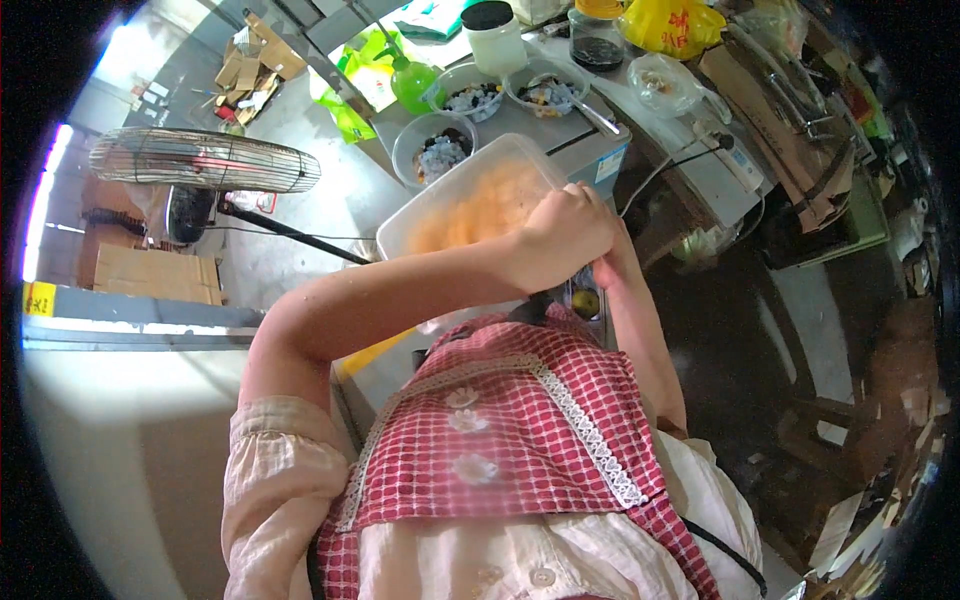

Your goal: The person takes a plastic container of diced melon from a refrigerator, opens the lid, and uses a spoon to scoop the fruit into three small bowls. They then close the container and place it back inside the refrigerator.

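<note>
A translucent rectangular tub [395, 235] with orange pieces in it is in front of me at the table's near edge. My left forearm crosses in front of the tub, and my left hand [562, 235] is curled at the tub's right corner. Close against it, partly behind, is my right hand [612, 256], its fingers mostly hidden. Whatever lies between the two hands is out of sight. Beyond the tub stand a clear bowl [400, 150], a second bowl [470, 108] and a third bowl [540, 108], all with whitish chunks and dark bits; a spoon [598, 116] rests in the third.
A green pump bottle [412, 82], a white jar with a black lid [494, 45] and a yellow bag [672, 25] stand at the back. A fan [205, 160] is at the left. Flattened cardboard [755, 100] and a power strip [740, 155] lie to the right.
</note>
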`<state>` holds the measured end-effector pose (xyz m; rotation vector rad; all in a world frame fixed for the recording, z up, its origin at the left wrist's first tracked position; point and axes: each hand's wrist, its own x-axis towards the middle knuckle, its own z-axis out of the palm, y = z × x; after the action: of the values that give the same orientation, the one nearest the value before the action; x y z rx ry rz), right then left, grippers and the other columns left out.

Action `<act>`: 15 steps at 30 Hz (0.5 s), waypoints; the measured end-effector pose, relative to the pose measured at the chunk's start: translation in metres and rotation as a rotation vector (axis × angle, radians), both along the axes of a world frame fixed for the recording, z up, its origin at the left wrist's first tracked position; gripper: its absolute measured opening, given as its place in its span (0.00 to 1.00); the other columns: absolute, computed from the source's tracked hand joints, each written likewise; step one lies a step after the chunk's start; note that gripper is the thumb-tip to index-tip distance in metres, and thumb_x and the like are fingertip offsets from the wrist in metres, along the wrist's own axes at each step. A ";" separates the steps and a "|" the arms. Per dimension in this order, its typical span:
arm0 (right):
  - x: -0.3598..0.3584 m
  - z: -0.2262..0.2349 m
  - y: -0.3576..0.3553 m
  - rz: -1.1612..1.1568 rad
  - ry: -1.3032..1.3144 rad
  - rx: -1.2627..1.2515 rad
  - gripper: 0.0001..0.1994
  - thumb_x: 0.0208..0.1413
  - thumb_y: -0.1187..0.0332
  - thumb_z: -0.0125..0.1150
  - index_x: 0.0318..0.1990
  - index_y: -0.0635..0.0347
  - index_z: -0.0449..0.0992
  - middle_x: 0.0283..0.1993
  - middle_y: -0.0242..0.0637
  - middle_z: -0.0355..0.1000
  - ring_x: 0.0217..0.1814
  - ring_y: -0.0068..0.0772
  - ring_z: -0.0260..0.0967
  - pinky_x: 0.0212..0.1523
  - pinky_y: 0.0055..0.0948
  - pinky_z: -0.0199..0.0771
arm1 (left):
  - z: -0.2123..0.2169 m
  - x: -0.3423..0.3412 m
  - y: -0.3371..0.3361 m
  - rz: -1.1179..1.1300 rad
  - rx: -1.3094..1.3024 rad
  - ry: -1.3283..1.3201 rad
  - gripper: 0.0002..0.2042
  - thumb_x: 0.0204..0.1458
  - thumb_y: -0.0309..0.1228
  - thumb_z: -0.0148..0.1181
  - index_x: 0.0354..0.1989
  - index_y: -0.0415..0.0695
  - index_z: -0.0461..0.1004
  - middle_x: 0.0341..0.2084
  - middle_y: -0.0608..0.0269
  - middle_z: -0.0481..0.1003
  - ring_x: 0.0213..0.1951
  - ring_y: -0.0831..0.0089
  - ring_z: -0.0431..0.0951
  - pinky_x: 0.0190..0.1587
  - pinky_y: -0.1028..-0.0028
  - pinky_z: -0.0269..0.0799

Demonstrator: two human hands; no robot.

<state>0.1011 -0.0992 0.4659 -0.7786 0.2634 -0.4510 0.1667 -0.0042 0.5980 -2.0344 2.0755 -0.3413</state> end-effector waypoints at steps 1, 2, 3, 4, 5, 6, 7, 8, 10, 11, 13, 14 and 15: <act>0.004 0.000 0.001 -0.029 -0.011 -0.024 0.20 0.59 0.64 0.58 0.57 0.62 0.69 0.54 0.37 0.70 0.52 0.29 0.70 0.50 0.29 0.73 | 0.001 -0.002 -0.002 -0.008 0.033 -0.062 0.11 0.42 0.31 0.59 0.33 0.40 0.79 0.33 0.56 0.77 0.40 0.60 0.76 0.40 0.67 0.74; 0.002 0.001 0.000 -0.036 -0.017 -0.023 0.20 0.59 0.64 0.58 0.57 0.62 0.69 0.54 0.37 0.70 0.52 0.29 0.70 0.50 0.29 0.73 | 0.001 -0.001 -0.006 -0.014 0.034 -0.068 0.11 0.42 0.31 0.59 0.33 0.40 0.79 0.33 0.56 0.77 0.40 0.60 0.76 0.40 0.67 0.74; -0.002 0.013 0.001 -0.045 0.038 -0.027 0.19 0.59 0.65 0.58 0.56 0.62 0.70 0.53 0.37 0.70 0.52 0.29 0.71 0.49 0.29 0.73 | 0.001 0.003 -0.008 -0.030 0.043 0.012 0.11 0.42 0.31 0.59 0.33 0.39 0.79 0.33 0.56 0.77 0.39 0.60 0.77 0.40 0.68 0.73; -0.004 0.020 0.000 -0.054 0.094 -0.031 0.18 0.58 0.66 0.57 0.54 0.62 0.70 0.53 0.38 0.71 0.51 0.30 0.71 0.49 0.30 0.73 | 0.001 0.006 -0.009 -0.047 0.052 0.092 0.11 0.42 0.30 0.59 0.33 0.38 0.79 0.34 0.56 0.77 0.39 0.60 0.77 0.41 0.68 0.73; 0.002 0.008 -0.004 -0.055 0.087 -0.031 0.18 0.58 0.66 0.57 0.54 0.62 0.70 0.53 0.38 0.71 0.51 0.30 0.71 0.49 0.30 0.73 | 0.000 0.008 -0.010 -0.048 0.052 0.086 0.11 0.42 0.30 0.59 0.33 0.38 0.79 0.34 0.56 0.77 0.39 0.60 0.77 0.41 0.68 0.73; 0.005 -0.013 -0.013 -0.088 0.035 0.019 0.16 0.58 0.67 0.57 0.53 0.62 0.70 0.52 0.38 0.71 0.50 0.30 0.71 0.48 0.31 0.74 | 0.003 0.007 -0.015 -0.082 0.037 0.099 0.12 0.42 0.30 0.59 0.34 0.38 0.78 0.34 0.55 0.77 0.39 0.60 0.76 0.41 0.68 0.73; 0.010 -0.015 -0.016 -0.112 -0.018 0.069 0.15 0.58 0.67 0.57 0.52 0.62 0.71 0.51 0.38 0.71 0.50 0.30 0.72 0.47 0.31 0.74 | 0.007 0.009 -0.016 -0.106 0.021 0.112 0.12 0.43 0.31 0.58 0.35 0.37 0.78 0.34 0.55 0.77 0.39 0.60 0.76 0.41 0.69 0.73; 0.006 -0.016 -0.022 -0.121 -0.023 0.071 0.15 0.58 0.67 0.57 0.52 0.62 0.71 0.51 0.38 0.71 0.50 0.30 0.72 0.47 0.31 0.74 | 0.010 0.010 -0.017 -0.116 0.023 0.107 0.12 0.43 0.31 0.58 0.35 0.37 0.78 0.34 0.55 0.77 0.39 0.60 0.76 0.41 0.69 0.73; -0.004 0.016 -0.021 -0.095 0.123 -0.038 0.15 0.58 0.68 0.56 0.51 0.62 0.72 0.49 0.39 0.73 0.47 0.31 0.72 0.45 0.32 0.74 | 0.015 0.011 -0.014 -0.138 -0.035 0.137 0.15 0.40 0.32 0.62 0.36 0.36 0.79 0.34 0.49 0.77 0.37 0.57 0.77 0.36 0.66 0.76; -0.004 0.012 -0.017 -0.191 0.109 -0.211 0.14 0.59 0.67 0.56 0.51 0.62 0.72 0.47 0.39 0.73 0.45 0.31 0.73 0.43 0.32 0.74 | 0.010 0.011 -0.017 -0.161 -0.073 0.141 0.16 0.41 0.33 0.62 0.37 0.36 0.79 0.35 0.50 0.77 0.38 0.58 0.76 0.34 0.67 0.74; -0.010 0.026 -0.014 -0.291 0.249 -0.434 0.14 0.59 0.67 0.55 0.51 0.62 0.73 0.45 0.38 0.74 0.43 0.31 0.73 0.41 0.32 0.74 | 0.013 0.009 -0.018 -0.173 -0.080 0.087 0.16 0.43 0.33 0.59 0.37 0.35 0.78 0.34 0.51 0.77 0.38 0.59 0.76 0.35 0.68 0.73; -0.011 0.020 -0.021 -0.262 0.325 -0.517 0.15 0.59 0.66 0.55 0.52 0.61 0.72 0.48 0.39 0.73 0.46 0.32 0.72 0.43 0.33 0.74 | 0.014 0.010 -0.019 -0.178 -0.083 0.034 0.16 0.45 0.34 0.57 0.38 0.34 0.77 0.34 0.52 0.77 0.39 0.59 0.75 0.37 0.68 0.72; -0.018 0.016 -0.027 -0.248 0.408 -0.600 0.16 0.59 0.66 0.55 0.53 0.60 0.71 0.50 0.39 0.72 0.48 0.33 0.72 0.45 0.34 0.73 | 0.005 0.009 -0.024 -0.210 -0.154 -0.001 0.17 0.45 0.35 0.58 0.38 0.34 0.76 0.34 0.53 0.77 0.38 0.61 0.74 0.34 0.68 0.71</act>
<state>0.0833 -0.1264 0.4821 -1.4378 0.6257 -0.6142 0.1756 -0.0280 0.6025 -1.8968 2.3340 -0.5527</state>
